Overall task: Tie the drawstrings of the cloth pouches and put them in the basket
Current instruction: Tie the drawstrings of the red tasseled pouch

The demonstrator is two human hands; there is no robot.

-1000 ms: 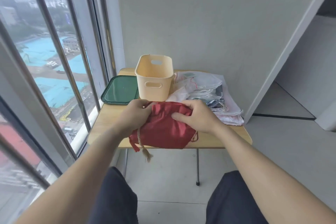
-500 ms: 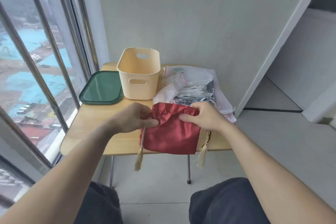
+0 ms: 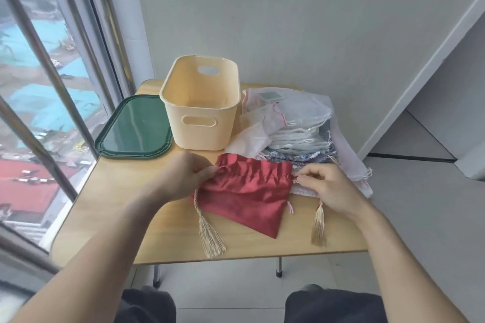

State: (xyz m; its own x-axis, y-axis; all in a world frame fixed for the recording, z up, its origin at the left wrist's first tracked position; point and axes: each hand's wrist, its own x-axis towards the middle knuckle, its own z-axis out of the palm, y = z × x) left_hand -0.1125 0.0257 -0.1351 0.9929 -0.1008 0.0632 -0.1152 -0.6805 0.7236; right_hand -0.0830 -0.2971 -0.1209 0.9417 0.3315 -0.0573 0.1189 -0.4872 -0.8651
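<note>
The red pouch [image 3: 246,191] lies on the tabletop [image 3: 110,207] between us, mouth running left to right; our left hand [image 3: 181,178] and right hand [image 3: 328,186] each pinch a cord end there, the basket [image 3: 202,118] just behind.

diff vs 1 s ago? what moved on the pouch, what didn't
Both hands slid outward: the left hand now pinches the left end of the red pouch mouth, the right hand the right end. Both tassels, one hidden before, now hang on the table. Basket, green lid and pouch pile unchanged.
</note>
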